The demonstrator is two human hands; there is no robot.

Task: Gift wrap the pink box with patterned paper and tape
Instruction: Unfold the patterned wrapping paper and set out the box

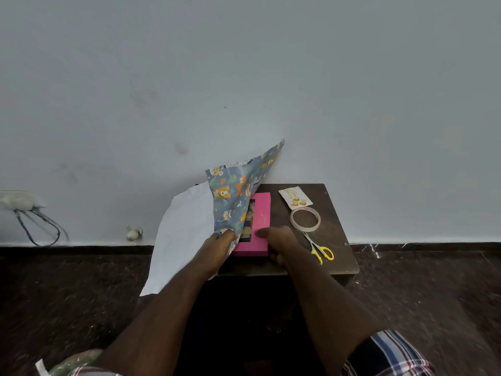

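Pinching patterned paper (238, 191), left hand (217, 246); right hand (279, 241) gripping pink box (261, 221), both forearms outstretched.

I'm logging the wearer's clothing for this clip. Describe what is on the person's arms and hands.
Both hands, the left hand and the right hand, are bare: no gloves, rings or watch show. The forearms are uncovered. A short plaid sleeve, checked in dark blue, white and red, covers the right upper arm; a matching sleeve edge shows at the left.
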